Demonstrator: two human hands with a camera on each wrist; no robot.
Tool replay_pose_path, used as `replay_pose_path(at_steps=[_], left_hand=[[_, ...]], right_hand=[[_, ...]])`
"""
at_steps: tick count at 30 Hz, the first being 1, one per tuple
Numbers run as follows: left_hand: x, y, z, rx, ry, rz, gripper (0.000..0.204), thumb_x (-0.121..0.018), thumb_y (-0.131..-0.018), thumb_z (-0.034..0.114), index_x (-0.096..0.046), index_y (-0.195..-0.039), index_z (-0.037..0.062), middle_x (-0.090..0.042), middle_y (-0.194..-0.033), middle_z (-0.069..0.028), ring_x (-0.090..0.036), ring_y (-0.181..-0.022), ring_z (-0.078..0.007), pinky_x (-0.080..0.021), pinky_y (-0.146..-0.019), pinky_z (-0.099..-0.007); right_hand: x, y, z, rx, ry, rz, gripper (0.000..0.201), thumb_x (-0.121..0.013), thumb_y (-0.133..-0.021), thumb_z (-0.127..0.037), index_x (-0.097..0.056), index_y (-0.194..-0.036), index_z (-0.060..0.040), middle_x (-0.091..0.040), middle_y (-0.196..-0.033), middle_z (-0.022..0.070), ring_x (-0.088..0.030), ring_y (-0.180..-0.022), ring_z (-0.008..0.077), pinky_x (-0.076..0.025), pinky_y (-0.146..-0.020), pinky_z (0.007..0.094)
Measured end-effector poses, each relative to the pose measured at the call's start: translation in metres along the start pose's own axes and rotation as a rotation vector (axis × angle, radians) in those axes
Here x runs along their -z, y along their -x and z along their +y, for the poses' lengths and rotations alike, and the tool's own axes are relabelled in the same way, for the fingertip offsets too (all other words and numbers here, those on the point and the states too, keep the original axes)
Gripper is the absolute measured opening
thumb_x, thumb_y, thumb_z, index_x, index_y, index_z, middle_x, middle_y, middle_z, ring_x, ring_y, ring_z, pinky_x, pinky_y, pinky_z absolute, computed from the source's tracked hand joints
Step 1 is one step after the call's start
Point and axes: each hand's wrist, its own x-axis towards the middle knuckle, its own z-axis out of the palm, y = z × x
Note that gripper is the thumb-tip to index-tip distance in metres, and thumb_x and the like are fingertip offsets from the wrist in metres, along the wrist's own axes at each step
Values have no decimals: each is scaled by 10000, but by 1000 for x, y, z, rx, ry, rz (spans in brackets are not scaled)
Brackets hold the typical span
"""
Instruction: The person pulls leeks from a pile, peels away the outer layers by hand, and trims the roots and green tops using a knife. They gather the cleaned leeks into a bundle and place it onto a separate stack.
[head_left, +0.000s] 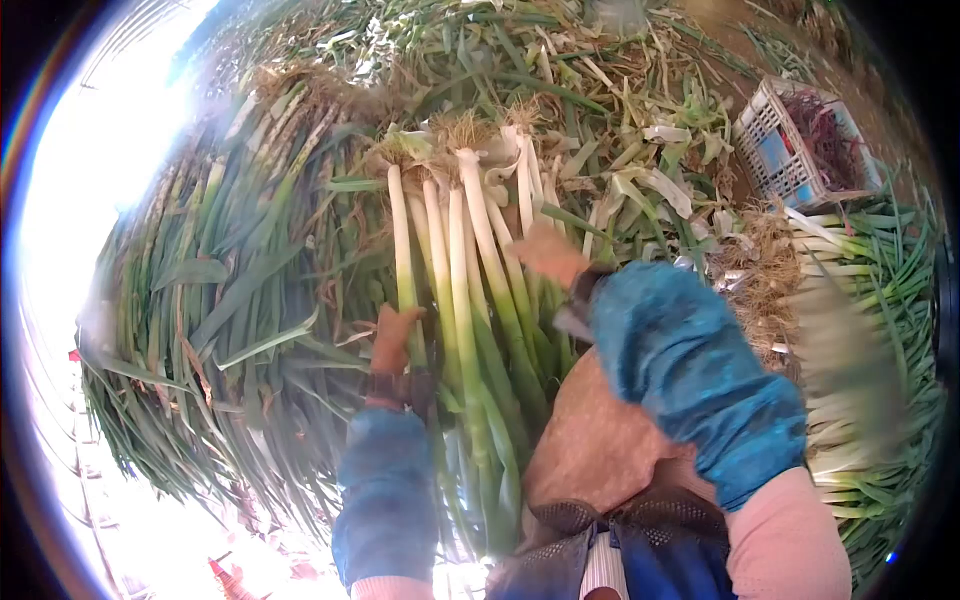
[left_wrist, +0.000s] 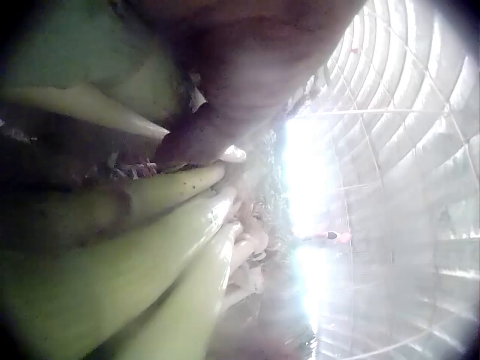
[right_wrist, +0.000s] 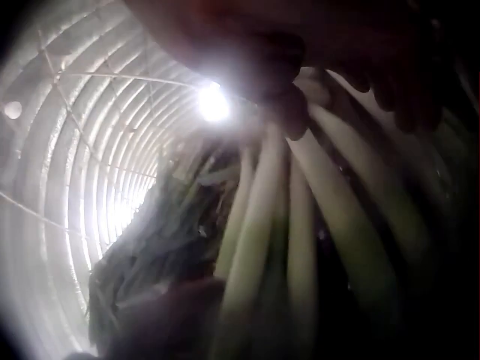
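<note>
The long-stemmed onions (head_left: 460, 260) lie side by side between the two hands, roots pointing away from the person and green leaves running back toward the lap. Count: at least seven pale stems; overlap prevents an exact figure.

Left hand (head_left: 395, 338), one unit: located at the left edge of the bunch, forearm directed straight forward. The left wrist view adds the thumb set low over the stems; whether the fingers are clamped on a stem cannot be told.

Right hand (head_left: 552, 255), one unit: located farther forward, at the right edge of the bunch, forearm angled across toward the left. The right wrist view, which is dark, adds the thumb and several fingertips spaced apart above the stems; a clamp on any stem cannot be confirmed.

Two blue sleeves, left (head_left: 385, 490) and right (head_left: 690, 370), cover the forearms. A brown cover (head_left: 600, 430) lies over the lap, behind the right hand.

Left of the left hand: one large heap of onions (head_left: 210, 270). Ahead of both hands: loose leaf scraps (head_left: 640, 130). Right of the right hand: one row of onions (head_left: 900, 270), with one white crate (head_left: 775, 150) beyond it.

Both wrist views show the ribbed, arched roof (right_wrist: 90, 150) clearly.
</note>
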Motion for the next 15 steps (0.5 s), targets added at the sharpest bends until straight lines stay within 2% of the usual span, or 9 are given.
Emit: replay_pose_path(at_steps=[1, 3, 4, 7, 8, 11, 12, 14, 15], left_hand=[[0, 3, 3, 7, 6, -8, 253, -686, -719, 134, -576, -875, -32, -582, -758, -77, -563, -701, -171, -459, -595, -315], [2, -4, -3, -51, -28, -98, 253, -683, -734, 143, -595, -899, -28, -598, -785, -70, -577, -727, -161, -472, -611, -311], [1, -4, 4, -82, -47, -143, 254, -681, -742, 148, -604, -911, -26, -607, -799, -66, -584, -740, -156, -479, -618, -309], [-11, 23, 36, 29, 105, -314, 307, -679, -758, 176, -624, -977, -31, -631, -857, -63, -594, -770, -139, -471, -643, -282], [-10, 11, 28, 43, 17, -336, 364, -676, -773, 208, -619, -1030, -44, -642, -898, -71, -602, -777, -138, -470, -652, -274], [-28, 7, 29, -114, -28, -397, 358, -678, -775, 213, -623, -1017, -46, -643, -891, -73, -607, -771, -142, -471, -667, -273], [-29, 4, 27, -99, -60, -380, 373, -672, -784, 207, -605, -1049, -47, -638, -898, -70, -610, -779, -145, -473, -684, -272], [-29, 2, 28, 42, 87, -392, 386, -666, -791, 208, -586, -1077, -39, -631, -905, -65, -610, -768, -149, -473, -702, -269], [-28, 1, 28, 110, 159, -397, 393, -662, -795, 208, -577, -1092, -35, -628, -908, -63, -610, -763, -151, -474, -711, -268]], right_hand=[[-28, 11, -9, -118, -19, 29, 597, -676, -751, -409, -560, -1001, 121, -574, -1049, 277, -588, -926, 356, -467, -757, 405], [-70, 14, 5, -151, -53, 91, 569, -685, -754, -383, -563, -1021, 104, -601, -994, 227, -604, -866, 319, -471, -702, 377], [-77, 14, 2, -167, -72, 124, 556, -690, -755, -371, -564, -1031, 95, -615, -966, 202, -612, -836, 300, -473, -674, 362], [-61, 20, 6, -190, -348, 34, 535, -718, -736, -351, -577, -1058, 52, -625, -944, 149, -611, -822, 256, -477, -684, 343], [-67, 13, 16, -143, -585, 90, 646, -695, -700, -484, -621, -893, 129, -642, -829, 242, -633, -746, 313, -493, -712, 382], [-81, 1, 36, -45, -415, 127, 682, -704, -685, -496, -609, -945, 128, -637, -881, 259, -633, -777, 334, -493, -734, 384], [-83, 3, 36, -41, -352, 155, 691, -706, -682, -499, -607, -956, 128, -635, -894, 265, -633, -789, 341, -492, -741, 386], [-81, 17, 16, -97, -202, 263, 696, -707, -679, -501, -605, -960, 127, -632, -910, 275, -633, -816, 355, -487, -755, 391], [-81, 15, 18, -80, -233, 254, 682, -709, -677, -501, -612, -943, 120, -634, -904, 273, -629, -836, 359, -482, -760, 395]])
